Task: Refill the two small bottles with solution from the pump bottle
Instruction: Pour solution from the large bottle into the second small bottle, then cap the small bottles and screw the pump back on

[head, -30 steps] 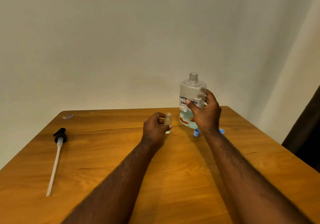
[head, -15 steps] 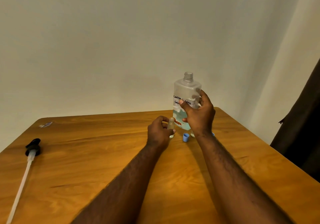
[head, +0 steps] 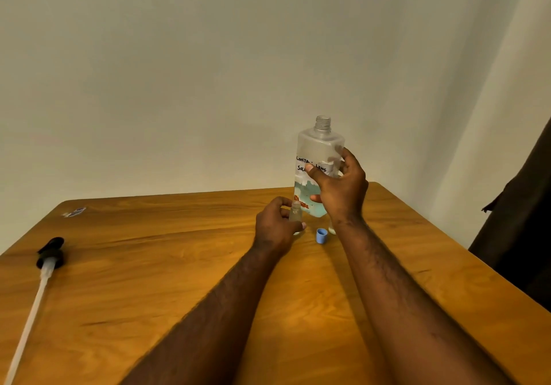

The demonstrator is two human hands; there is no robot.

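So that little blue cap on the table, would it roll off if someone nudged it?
Probably not far: the blue cap stands on its flat end, open side up, so it should slide. It looks like light plastic, so a brush from the right hand could tip it; then it might roll.

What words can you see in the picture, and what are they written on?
"CONTA... LENS" over "SOL...": handwritten on the white label of the pump bottle; the right hand covers the rest.
Small sticker near the table's far left corner: too small and blurred to read.
Nothing else readable.
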